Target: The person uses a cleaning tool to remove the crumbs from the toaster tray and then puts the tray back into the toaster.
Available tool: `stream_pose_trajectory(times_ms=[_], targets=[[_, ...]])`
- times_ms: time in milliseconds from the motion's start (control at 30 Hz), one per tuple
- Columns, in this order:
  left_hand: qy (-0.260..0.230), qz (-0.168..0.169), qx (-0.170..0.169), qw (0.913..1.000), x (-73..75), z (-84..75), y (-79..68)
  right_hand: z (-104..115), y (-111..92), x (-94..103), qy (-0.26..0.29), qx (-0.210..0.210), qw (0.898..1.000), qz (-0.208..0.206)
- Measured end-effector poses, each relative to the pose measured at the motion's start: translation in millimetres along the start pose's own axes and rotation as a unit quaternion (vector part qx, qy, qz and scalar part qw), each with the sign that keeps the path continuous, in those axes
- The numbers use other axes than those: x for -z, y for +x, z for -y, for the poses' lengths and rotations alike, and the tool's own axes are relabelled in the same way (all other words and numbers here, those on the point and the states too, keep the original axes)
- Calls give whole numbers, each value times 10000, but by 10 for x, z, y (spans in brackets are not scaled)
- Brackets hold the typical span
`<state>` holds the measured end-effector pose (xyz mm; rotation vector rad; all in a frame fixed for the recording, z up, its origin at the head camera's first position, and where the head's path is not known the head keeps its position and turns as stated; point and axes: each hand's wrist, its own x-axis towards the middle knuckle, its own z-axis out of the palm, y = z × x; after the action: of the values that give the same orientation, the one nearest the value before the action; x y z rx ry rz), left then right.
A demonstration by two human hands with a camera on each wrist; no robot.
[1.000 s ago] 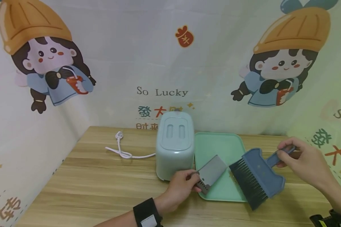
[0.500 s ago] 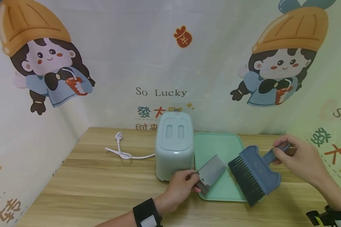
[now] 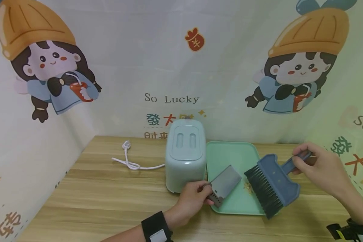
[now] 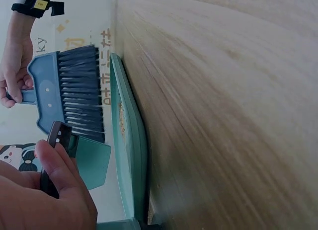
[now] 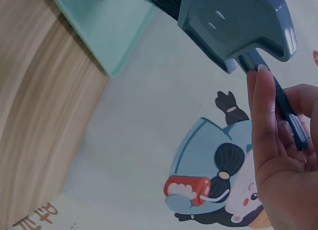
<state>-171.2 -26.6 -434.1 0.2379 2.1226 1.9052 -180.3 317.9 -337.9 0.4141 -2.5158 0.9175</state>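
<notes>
My left hand (image 3: pixel 195 200) pinches the dark end of a flat grey crumb tray (image 3: pixel 228 183), which is held over the left part of a mint-green serving tray (image 3: pixel 227 153). With its fingers and thumb, my right hand (image 3: pixel 323 169) grips the handle of a blue hand brush (image 3: pixel 279 181). The brush's black bristles (image 4: pixel 82 91) hang over the right side of the serving tray, and in the left wrist view they appear raised above it. A small pile of brown crumbs (image 3: pixel 248 188) lies on the serving tray, left of the bristles and partly hidden by them.
A pale green toaster (image 3: pixel 186 168) stands directly left of the serving tray, close to my left hand. Its white power cord (image 3: pixel 133 165) lies knotted on the wooden table (image 3: pixel 109 201). A printed cloth (image 3: pixel 224 67) hangs behind the table.
The brush has shifted left and slightly up from a second ago, then a little back to the right. More of the crumbs show now. My left hand and the crumb tray have stayed put.
</notes>
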Motion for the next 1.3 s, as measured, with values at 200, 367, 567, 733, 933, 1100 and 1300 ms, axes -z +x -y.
stream_pose_trajectory(times_ms=[200, 367, 567, 733, 933, 1100, 1300], targets=[[-18, -38, 6, 10000, 31, -9, -16, 117, 62, -218, 1293, -232, 9904, -433], [-77, -39, 22, 10000, 35, -21, -37, 47, 42, -544, 1597, -278, 9848, -627], [-124, -32, 4, 9999, 15, -28, -50, -189, 79, -501, 526, -254, 9906, -1241], [-108, -48, -48, 9999, 10, -38, -49, -179, 128, -337, 380, -570, 9831, -1697], [-157, -58, -40, 9999, 38, -54, -27, 213, 131, -462, 1669, -639, 9725, -1497], [-197, -61, 4, 9998, 41, -55, -28, 403, 27, -685, 1928, -227, 9730, -1247], [-207, -105, 15, 9997, 24, -44, -36, 170, -76, -620, 1276, -316, 9813, -1403]])
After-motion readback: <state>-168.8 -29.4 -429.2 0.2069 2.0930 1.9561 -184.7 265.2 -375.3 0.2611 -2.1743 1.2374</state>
